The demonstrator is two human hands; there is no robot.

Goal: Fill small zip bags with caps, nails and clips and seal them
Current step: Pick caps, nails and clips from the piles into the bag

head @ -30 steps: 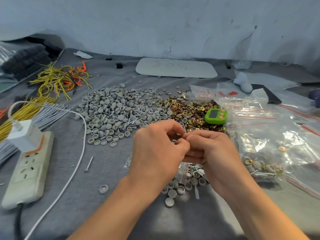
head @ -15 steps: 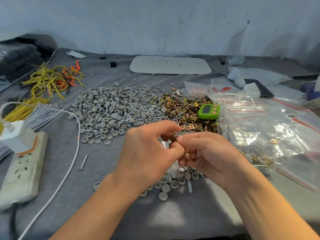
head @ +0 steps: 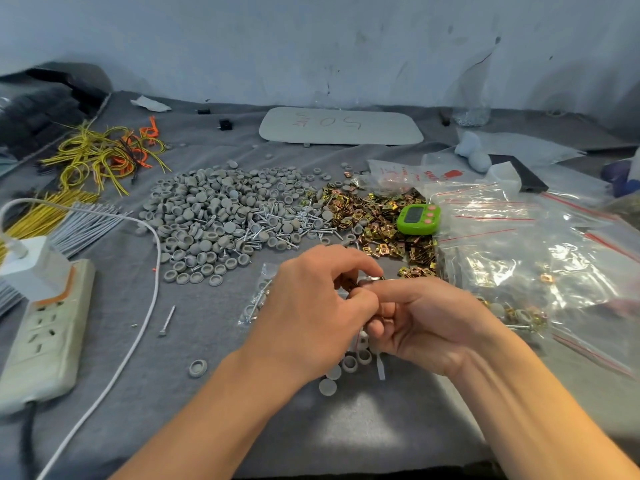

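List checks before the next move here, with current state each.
1. Grip: left hand and right hand pinch a small piece together: ok.
2. Piece is a clip: cannot tell.
3. Mouth of small zip bag open: cannot tell, left hand hides it.
4. Bag holds nails and a cap: ok.
5. Supply: clip pile close ahead of hands: ok.
6. Spot free of loose caps: not ok, caps lie under the hands.
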